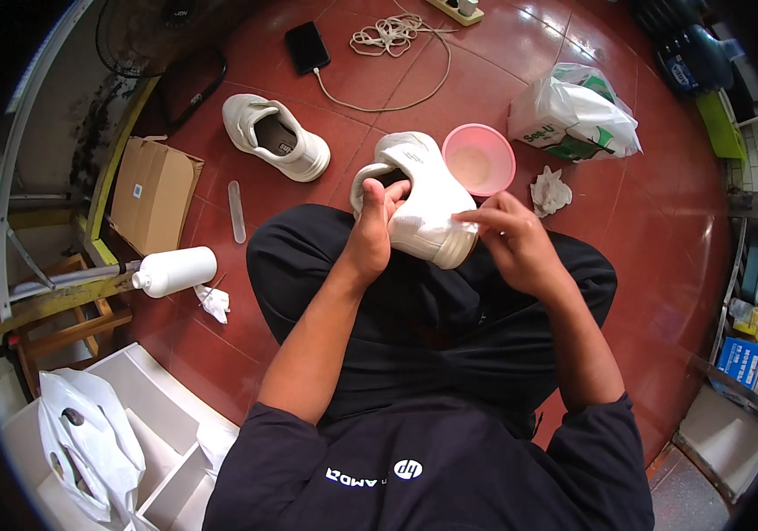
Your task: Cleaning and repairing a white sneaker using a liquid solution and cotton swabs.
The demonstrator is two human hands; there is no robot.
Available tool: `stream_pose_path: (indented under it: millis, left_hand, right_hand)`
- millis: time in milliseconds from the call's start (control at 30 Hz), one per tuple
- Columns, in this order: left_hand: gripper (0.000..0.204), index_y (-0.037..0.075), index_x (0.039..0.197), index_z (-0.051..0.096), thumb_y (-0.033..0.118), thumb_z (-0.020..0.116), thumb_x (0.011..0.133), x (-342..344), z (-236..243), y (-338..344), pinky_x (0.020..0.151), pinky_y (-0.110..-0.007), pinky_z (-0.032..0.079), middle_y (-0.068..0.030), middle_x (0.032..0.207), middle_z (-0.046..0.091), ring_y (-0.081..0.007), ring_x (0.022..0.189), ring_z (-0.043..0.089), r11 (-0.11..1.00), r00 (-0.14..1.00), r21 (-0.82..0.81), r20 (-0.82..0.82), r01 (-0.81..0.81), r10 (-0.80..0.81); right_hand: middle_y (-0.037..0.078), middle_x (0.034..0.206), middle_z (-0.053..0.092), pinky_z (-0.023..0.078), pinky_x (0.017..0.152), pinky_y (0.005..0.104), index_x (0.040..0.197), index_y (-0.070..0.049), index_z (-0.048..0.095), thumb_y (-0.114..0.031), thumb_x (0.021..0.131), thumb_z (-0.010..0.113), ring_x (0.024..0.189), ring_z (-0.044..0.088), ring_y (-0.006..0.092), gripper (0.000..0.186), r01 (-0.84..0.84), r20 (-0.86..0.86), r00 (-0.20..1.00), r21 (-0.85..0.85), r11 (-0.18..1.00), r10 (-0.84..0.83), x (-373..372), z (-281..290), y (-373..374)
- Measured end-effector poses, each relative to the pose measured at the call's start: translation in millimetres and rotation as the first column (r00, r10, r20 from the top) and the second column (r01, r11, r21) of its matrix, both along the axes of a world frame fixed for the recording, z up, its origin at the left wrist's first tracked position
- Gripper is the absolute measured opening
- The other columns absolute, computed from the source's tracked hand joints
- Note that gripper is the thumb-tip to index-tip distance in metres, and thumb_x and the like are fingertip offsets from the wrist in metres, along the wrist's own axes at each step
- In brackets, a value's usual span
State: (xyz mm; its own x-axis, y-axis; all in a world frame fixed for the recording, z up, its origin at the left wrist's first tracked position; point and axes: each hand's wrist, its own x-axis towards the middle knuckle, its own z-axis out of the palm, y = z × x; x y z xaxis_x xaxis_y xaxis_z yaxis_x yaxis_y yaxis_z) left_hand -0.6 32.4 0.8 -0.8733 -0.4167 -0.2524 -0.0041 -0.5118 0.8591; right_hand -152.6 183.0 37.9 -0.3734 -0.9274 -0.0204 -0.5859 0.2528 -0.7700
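Nearest the camera is the person's dark shirt (485, 496), with spread knees in black trousers (304, 265) beyond it. Over the trousers, the left hand (373, 234) grips a white shoe (432, 195), fingers in its opening, thumb upright. The right hand (514, 241) is half curled, fingertips at the shoe's right side; whether they pinch anything, I cannot tell. Farther right, a pink bowl (505, 150) stands on the red floor (662, 265); far left lies a second shoe (308, 161).
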Motion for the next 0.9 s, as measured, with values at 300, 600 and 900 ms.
stream_pose_path:
  millis: [300,600,900]
  left_hand:
    - [0.11,-0.009,0.136,0.035,0.085,0.022,0.08,-1,-3,-3,0.102,-0.032,0.04,-0.0177,0.127,0.056,-0.021,0.117,0.055,0.997,0.997,0.065,-0.063,0.037,-0.033]
    - [0.109,-0.01,0.137,0.033,0.083,0.022,0.082,0,-1,-2,0.101,-0.032,0.04,-0.0187,0.127,0.056,-0.0214,0.117,0.056,0.999,0.998,0.04,-0.059,0.015,-0.013]
    - [0.11,-0.011,0.136,0.033,0.084,0.023,0.081,0,-3,-1,0.101,-0.031,0.04,-0.02,0.126,0.057,-0.0213,0.117,0.056,0.999,0.999,0.045,-0.027,0.019,-0.018]
  right_hand:
    - [0.01,0.086,0.053,0.045,0.075,0.0323,0.105,-0.009,0.07,0.008,0.081,0.054,0.08,0.054,0.0235,0.035,0.035,-0.011,0.999,0.029,0.999,-0.035,-19,-2,2]
    - [0.008,0.081,0.052,0.044,0.071,0.0313,0.104,-0.01,0.072,0.009,0.079,0.056,0.076,0.053,0.0208,0.035,-0.087,0.096,0.992,0.013,0.996,0.085,-15,6,11]
    - [0.006,0.082,0.053,0.044,0.072,0.0284,0.104,-0.009,0.071,0.011,0.078,0.054,0.077,0.053,0.0177,0.037,0.019,0.069,0.997,-0.028,0.999,-0.017,-23,-4,17]
